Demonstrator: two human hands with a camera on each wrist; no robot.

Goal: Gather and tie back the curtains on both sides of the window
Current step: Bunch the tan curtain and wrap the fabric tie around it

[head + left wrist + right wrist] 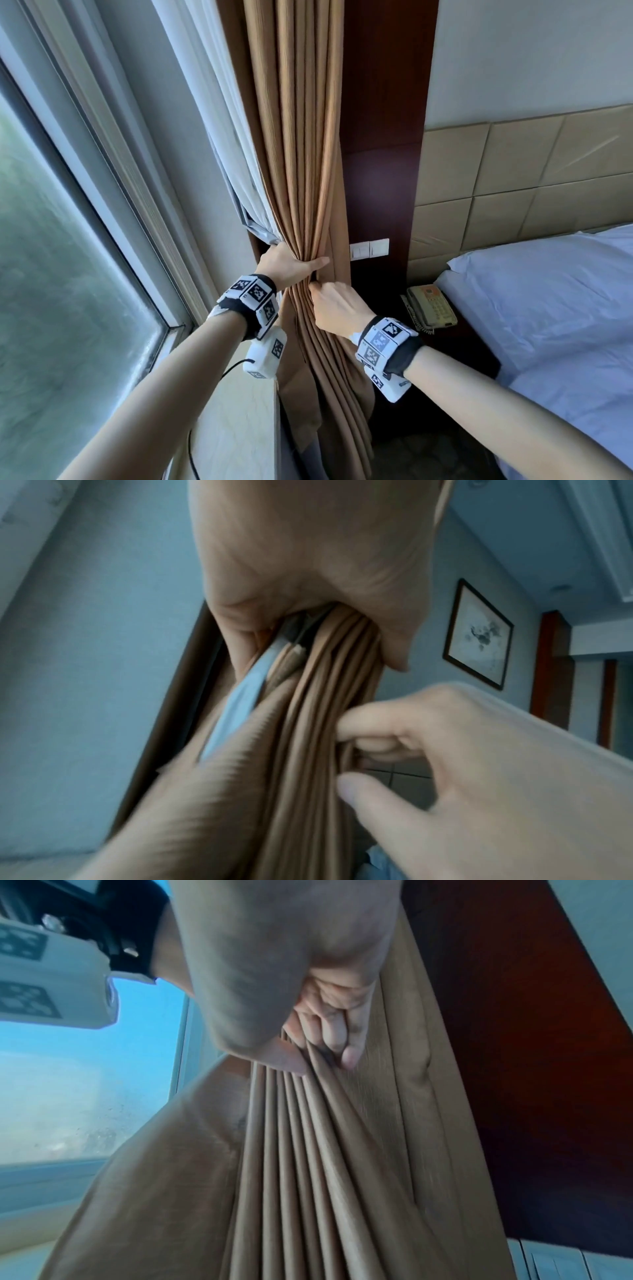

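A tan curtain hangs in folds beside the window, bunched at waist height. My left hand wraps around the bunch from the window side, thumb lying across the front folds. Just below it my right hand pinches the gathered pleats from the right. In the left wrist view my left hand clamps the tan folds together with a pale lining strip, and the right hand pinches pleats below. The right wrist view shows my right hand holding pleats that fan out downward.
The window and its pale sill lie left. A white sheer hangs behind the tan curtain. A dark wood panel with white switches stands behind. A phone sits on a nightstand beside the bed.
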